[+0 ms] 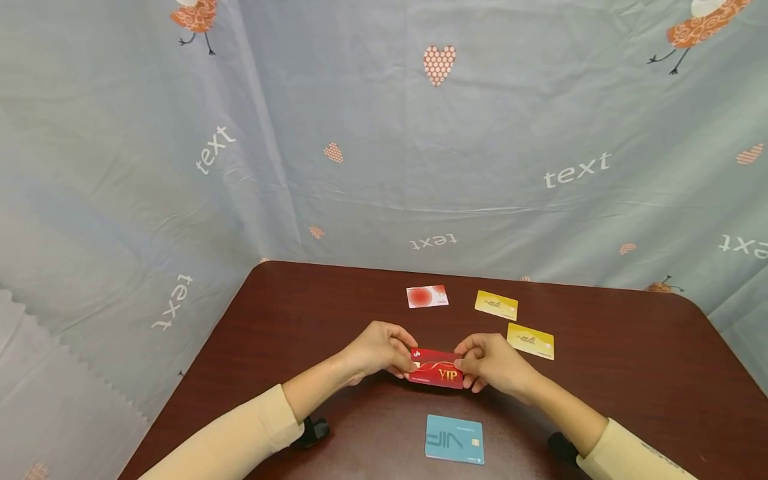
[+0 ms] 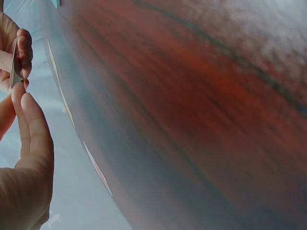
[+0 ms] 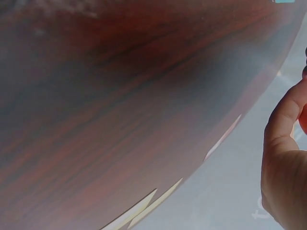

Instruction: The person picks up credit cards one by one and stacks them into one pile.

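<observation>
Both hands pinch a red VIP card [image 1: 436, 369] by its two short ends, its printed face turned up toward the head camera. The left hand [image 1: 384, 350] has its thumb on the front at the card's left end. At the opposite end, the right hand [image 1: 493, 363] grips with thumb in front and fingers behind. In the left wrist view the card [image 2: 15, 64] appears edge-on between the fingertips. A blue VIP card [image 1: 454, 439] lies on the table nearer the person, just below the held card.
Farther back on the dark wooden table [image 1: 336, 300] lies a white card with red circles [image 1: 427, 297]. Two yellow cards, one farther back [image 1: 496, 305] and one nearer [image 1: 531, 341], lie to its right. A patterned grey-blue curtain [image 1: 360, 167] hangs behind the table.
</observation>
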Available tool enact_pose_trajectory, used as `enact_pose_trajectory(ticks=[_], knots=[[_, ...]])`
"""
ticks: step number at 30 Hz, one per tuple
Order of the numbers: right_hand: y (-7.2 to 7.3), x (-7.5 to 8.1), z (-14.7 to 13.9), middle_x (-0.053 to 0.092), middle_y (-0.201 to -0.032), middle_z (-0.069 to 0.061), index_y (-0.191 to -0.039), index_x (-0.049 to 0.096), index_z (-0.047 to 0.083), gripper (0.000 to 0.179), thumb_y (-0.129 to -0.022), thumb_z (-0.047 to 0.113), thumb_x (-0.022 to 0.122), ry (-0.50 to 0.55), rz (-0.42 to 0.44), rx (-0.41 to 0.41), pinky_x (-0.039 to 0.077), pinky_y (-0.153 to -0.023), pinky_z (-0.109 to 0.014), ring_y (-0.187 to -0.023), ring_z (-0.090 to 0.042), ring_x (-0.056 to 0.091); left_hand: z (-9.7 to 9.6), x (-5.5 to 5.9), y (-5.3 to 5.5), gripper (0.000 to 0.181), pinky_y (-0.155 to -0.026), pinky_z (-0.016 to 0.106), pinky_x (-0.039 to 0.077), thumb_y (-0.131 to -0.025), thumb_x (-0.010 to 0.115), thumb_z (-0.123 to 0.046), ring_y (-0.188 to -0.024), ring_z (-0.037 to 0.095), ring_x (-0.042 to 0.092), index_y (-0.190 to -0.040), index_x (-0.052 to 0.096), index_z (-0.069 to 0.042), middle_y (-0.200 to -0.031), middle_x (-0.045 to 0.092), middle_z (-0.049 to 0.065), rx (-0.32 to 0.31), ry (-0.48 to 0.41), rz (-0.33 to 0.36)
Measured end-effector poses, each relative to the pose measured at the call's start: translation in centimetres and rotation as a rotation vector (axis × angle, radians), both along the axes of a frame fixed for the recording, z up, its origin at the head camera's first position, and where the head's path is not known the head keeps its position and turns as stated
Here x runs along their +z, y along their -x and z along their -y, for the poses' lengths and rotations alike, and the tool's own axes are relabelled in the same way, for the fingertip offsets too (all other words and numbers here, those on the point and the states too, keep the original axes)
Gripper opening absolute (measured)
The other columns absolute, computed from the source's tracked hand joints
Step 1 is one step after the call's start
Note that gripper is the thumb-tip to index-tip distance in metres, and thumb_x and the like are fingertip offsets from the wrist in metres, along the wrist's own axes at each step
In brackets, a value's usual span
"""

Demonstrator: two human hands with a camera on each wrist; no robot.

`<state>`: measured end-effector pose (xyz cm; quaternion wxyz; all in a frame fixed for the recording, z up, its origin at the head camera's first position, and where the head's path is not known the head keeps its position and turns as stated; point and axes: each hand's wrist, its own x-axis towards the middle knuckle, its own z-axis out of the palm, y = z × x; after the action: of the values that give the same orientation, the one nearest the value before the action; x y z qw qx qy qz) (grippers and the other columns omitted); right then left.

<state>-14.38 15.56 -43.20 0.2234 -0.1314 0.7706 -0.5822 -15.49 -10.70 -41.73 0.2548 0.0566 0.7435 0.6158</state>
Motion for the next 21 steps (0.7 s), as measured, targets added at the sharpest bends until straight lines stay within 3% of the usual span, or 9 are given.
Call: enact_pose_trajectory(ticks=[21], knots=[[-2.0, 0.0, -1.7, 0.068, -0.077, -0.013, -0.114, 0.06, -0.009, 0.025, -0.098, 0.007, 0.071, 0.012, 0.074, 0.007, 0.062, -0.059, -0.034, -0.064, -0.023, 0.067, -1.4, -0.2, -1.5, 0.024, -0.061, 0.035, 0.063, -0.08, 0.08, 0.012, -0.058, 0.019, 0.071, -0.1, 0.068, 0.006, -0.074, 0.07, 0.013, -0.054, -0.043, 0.041]])
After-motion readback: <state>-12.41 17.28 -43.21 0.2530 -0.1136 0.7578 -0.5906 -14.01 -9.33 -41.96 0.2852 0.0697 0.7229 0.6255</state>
